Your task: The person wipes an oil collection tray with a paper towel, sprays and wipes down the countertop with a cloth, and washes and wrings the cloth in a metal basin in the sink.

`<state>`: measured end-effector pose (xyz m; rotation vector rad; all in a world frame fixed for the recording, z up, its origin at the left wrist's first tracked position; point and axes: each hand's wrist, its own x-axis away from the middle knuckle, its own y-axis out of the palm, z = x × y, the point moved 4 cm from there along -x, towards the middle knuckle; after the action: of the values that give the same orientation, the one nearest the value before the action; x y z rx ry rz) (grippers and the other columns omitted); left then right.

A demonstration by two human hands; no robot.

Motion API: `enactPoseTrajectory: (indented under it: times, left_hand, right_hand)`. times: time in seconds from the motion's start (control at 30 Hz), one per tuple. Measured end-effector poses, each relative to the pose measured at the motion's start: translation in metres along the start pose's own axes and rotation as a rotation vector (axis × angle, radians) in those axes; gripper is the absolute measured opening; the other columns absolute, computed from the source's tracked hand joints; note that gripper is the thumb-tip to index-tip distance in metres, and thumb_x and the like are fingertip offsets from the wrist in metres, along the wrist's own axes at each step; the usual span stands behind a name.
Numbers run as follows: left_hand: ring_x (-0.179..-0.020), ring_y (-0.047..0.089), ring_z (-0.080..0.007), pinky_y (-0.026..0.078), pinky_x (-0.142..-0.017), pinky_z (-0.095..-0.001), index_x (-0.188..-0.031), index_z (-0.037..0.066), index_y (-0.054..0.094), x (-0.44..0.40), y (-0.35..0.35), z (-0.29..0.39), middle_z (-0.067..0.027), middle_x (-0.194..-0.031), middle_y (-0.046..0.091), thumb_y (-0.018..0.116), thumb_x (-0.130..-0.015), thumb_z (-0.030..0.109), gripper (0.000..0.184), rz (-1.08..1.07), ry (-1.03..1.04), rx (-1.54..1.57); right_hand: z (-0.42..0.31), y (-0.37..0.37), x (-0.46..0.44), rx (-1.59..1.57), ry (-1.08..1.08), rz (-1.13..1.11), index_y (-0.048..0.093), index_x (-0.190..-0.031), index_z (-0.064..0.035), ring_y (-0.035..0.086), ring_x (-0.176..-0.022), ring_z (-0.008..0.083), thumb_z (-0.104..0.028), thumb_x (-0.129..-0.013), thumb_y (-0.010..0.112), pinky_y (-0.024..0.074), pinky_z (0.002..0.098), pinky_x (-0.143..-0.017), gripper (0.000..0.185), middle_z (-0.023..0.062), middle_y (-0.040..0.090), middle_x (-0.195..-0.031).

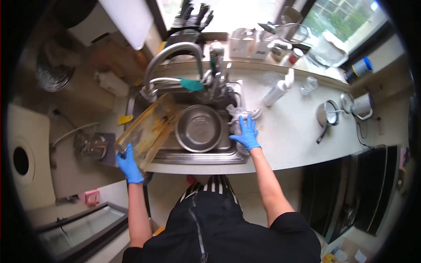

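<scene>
In a blue glove, my left hand (128,165) grips the near left edge of a clear, yellowish rectangular container (147,131), which is tilted over the left part of the sink. My right hand (247,133), also gloved in blue, lies with fingers spread on a whitish cloth or bag (240,113) at the sink's right edge; what is under the palm is hidden. A round metal bowl (199,128) sits in the steel sink (197,158) between my hands. Above the container curves the faucet (173,49), with a green piece (191,84) on its white hose.
On the counter (289,140) right of the sink stand a white pump bottle (279,90), a glass jar (308,85) and a small pot (328,113). A knife block (188,28) and white containers (248,43) line the window sill. A yellow item (126,119) lies left of the sink.
</scene>
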<state>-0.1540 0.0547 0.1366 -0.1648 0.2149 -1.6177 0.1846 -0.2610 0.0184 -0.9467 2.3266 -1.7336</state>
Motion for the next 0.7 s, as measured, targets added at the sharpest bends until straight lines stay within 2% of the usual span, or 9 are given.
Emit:
enactPoseTrajectory:
  times: [0.03, 0.1, 0.17, 0.2, 0.27, 0.4, 0.53, 0.6, 0.7]
  left_hand:
    - [-0.073, 0.048, -0.0107, 0.042, -0.068, -0.024, -0.095, 0.0, 0.052, -0.001, -0.003, 0.002, -0.0027, -0.086, 0.054, 0.068, -0.077, 0.028, 0.037, -0.001, -0.019, -0.017]
    - [-0.073, 0.05, -0.0106, 0.043, -0.067, -0.0244, -0.095, 0.0, 0.053, -0.002, -0.01, 0.0, -0.0036, -0.086, 0.055, 0.066, -0.078, 0.031, 0.038, 0.007, -0.098, 0.053]
    - [-0.073, 0.051, -0.011, 0.045, -0.065, -0.0256, -0.093, -0.001, 0.053, 0.003, -0.013, 0.005, -0.0051, -0.085, 0.055, 0.064, -0.079, 0.036, 0.041, 0.01, -0.194, 0.221]
    - [-0.073, 0.053, -0.0123, 0.046, -0.065, -0.026, -0.091, -0.001, 0.053, -0.002, -0.021, -0.004, -0.0067, -0.086, 0.056, 0.063, -0.079, 0.038, 0.043, -0.017, -0.199, 0.191]
    - [-0.073, 0.054, -0.013, 0.046, -0.065, -0.0259, -0.092, -0.002, 0.054, -0.007, -0.03, -0.014, -0.0075, -0.087, 0.057, 0.062, -0.079, 0.04, 0.045, -0.014, -0.263, 0.246]
    - [-0.072, 0.056, -0.0148, 0.048, -0.065, -0.0269, -0.094, -0.003, 0.056, 0.001, -0.046, -0.019, -0.008, -0.087, 0.058, 0.061, -0.079, 0.044, 0.049, -0.047, -0.338, 0.343]
    - [-0.078, 0.058, -0.0195, 0.049, -0.07, -0.0313, -0.102, -0.003, 0.054, 0.009, -0.067, -0.053, -0.0102, -0.091, 0.059, 0.056, -0.08, 0.048, 0.055, -0.172, -0.521, 0.43]
    - [-0.086, 0.057, -0.0205, 0.048, -0.075, -0.0327, -0.109, 0.0, 0.051, 0.018, -0.068, -0.053, -0.0106, -0.098, 0.057, 0.053, -0.082, 0.048, 0.056, -0.269, -0.563, 0.575]
    - [-0.091, 0.055, -0.0211, 0.047, -0.078, -0.0339, -0.113, 0.002, 0.049, 0.036, -0.078, -0.039, -0.0105, -0.102, 0.056, 0.052, -0.082, 0.049, 0.056, -0.313, -0.57, 0.631]
  right_hand:
    - [-0.002, 0.009, 0.004, 0.17, -0.067, 0.176, 0.026, -0.135, -0.0172, 0.026, -0.122, 0.042, -0.035, -0.056, 0.074, 0.0271, 0.0491, -0.097, 0.094, 0.0163, 0.023, -0.137]
    - [0.023, 0.034, -0.007, -0.188, -0.188, 0.478, 0.051, -0.118, -0.0112, 0.045, -0.103, 0.0347, -0.023, -0.061, 0.07, 0.0349, 0.0406, -0.091, 0.061, 0.0168, 0.047, -0.114]
    - [0.037, 0.04, -0.016, -0.289, -0.175, 0.619, 0.059, -0.1, -0.0044, 0.052, -0.089, 0.0256, -0.013, -0.072, 0.062, 0.0413, 0.0355, -0.078, 0.029, 0.0137, 0.057, -0.091]
    - [0.033, 0.035, -0.012, -0.294, -0.182, 0.609, 0.059, -0.1, -0.0044, 0.052, -0.089, 0.0256, -0.013, -0.072, 0.062, 0.0413, 0.0355, -0.078, 0.029, 0.0137, 0.057, -0.091]
    - [0.042, 0.018, -0.006, -0.844, 0.246, 0.521, 0.062, -0.091, -0.0033, 0.056, -0.072, 0.0208, -0.016, -0.078, 0.06, 0.0449, 0.0307, -0.067, 0.018, 0.0109, 0.061, -0.079]
    - [0.015, 0.03, 0.001, -1.391, 0.172, 0.497, 0.06, -0.084, -0.0017, 0.051, -0.07, 0.009, -0.02, -0.082, 0.06, 0.0445, 0.025, -0.063, 0.019, 0.0012, 0.058, -0.08]
    - [-0.052, 0.04, 0.009, -1.556, 0.102, 0.27, 0.051, -0.106, 0.0007, 0.053, -0.08, 0.0135, -0.014, -0.082, 0.059, 0.0454, 0.0252, -0.07, 0.029, 0.0064, 0.057, -0.092]
    - [-0.066, 0.073, -0.012, -1.754, 0.082, 0.337, 0.044, -0.119, 0.0021, 0.051, -0.099, 0.0195, -0.011, -0.082, 0.057, 0.0423, 0.0284, -0.086, 0.042, 0.0122, 0.052, -0.111]
    - [-0.116, 0.058, -0.032, -1.986, 0.021, 0.059, 0.041, -0.123, 0.002, 0.052, -0.101, 0.0225, -0.011, -0.085, 0.052, 0.0426, 0.0308, -0.087, 0.042, 0.0134, 0.052, -0.114]
